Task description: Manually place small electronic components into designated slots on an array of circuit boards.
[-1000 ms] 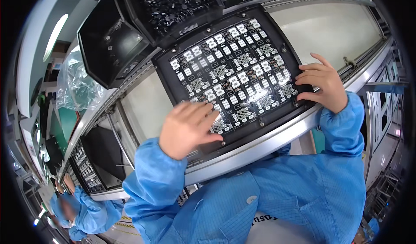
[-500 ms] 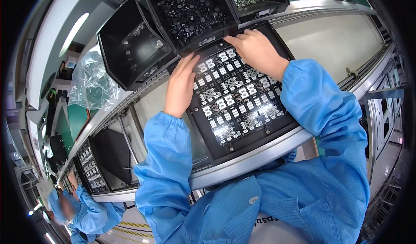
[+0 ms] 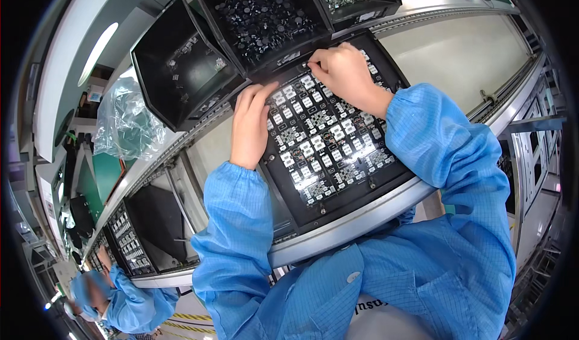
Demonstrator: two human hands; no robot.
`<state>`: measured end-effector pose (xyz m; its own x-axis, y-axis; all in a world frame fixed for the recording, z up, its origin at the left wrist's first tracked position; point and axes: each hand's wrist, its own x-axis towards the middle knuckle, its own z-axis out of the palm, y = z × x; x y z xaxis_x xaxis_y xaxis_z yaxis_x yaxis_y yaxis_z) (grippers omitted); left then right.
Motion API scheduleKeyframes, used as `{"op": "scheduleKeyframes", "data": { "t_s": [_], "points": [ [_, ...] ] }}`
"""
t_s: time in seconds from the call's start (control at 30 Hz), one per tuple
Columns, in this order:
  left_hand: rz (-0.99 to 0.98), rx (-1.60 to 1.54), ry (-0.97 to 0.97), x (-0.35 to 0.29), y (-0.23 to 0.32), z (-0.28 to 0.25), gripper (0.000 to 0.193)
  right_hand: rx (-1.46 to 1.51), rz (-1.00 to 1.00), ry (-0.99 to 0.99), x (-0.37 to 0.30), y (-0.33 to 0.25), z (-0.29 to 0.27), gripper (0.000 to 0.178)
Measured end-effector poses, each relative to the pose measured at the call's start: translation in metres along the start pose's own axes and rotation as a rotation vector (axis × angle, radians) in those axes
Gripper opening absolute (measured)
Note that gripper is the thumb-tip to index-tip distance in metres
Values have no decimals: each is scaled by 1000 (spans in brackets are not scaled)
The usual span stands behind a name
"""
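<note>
A panel of circuit boards (image 3: 329, 144), crowded with white square parts, lies in a black carrier (image 3: 286, 195) in front of me. My left hand (image 3: 249, 127) rests at the carrier's upper left corner, fingers stretched out and close together. At the panel's far edge is my right hand (image 3: 344, 71), its thumb and forefinger pinched beside a small pin on the carrier. Whatever is between those fingertips is hidden or too small to make out. The right hand and wrist cover part of the panel's upper right.
Beyond the carrier stand black bins: the left bin (image 3: 187, 83) holds a few small parts, the middle bin (image 3: 256, 67) many dark round ones, the right bin (image 3: 389, 7) metallic ones. A metal rail (image 3: 362, 216) runs nearest me. A clear bag (image 3: 129, 123) and a co-worker (image 3: 132, 304) are at left.
My right hand has drawn its fingers in to a pinch and shifted slightly left and nearer along the far edge. The left hand has barely moved.
</note>
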<state>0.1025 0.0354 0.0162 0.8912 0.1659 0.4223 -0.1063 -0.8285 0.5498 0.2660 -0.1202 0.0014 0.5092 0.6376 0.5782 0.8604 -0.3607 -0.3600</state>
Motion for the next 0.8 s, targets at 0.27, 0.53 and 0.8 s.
{"op": "scheduleKeyframes", "data": {
  "t_s": [0.27,0.53,0.8],
  "points": [
    [2,56,-19,6,7,7,40,183,70,-31,-3,3,-5,13],
    [40,31,30,-17,-10,-1,34,-115,93,-143,6,42,-48,21],
    [-95,118,55,-61,14,10,65,-359,-198,-119,2,59,-46,9]
  ]
}}
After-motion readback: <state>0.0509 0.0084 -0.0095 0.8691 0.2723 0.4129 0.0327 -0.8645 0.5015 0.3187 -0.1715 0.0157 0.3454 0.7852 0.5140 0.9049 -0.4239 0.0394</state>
